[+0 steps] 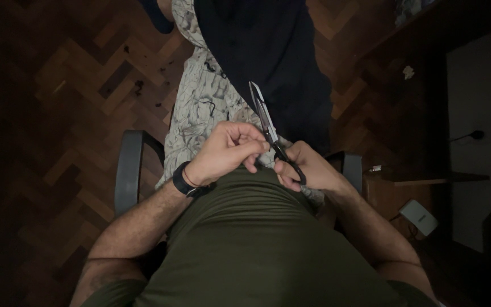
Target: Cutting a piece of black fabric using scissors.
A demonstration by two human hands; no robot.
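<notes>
- Scissors (268,128): over my lap, blades pointing away for safety; my right hand (308,167) closed through the handles.
- Patterned fabric (206,102): my left hand (228,150) apparently pinches its edge taut beside the blades.

two hands (225,152), one pair of scissors (268,128); two fabrics (200,108)
</notes>
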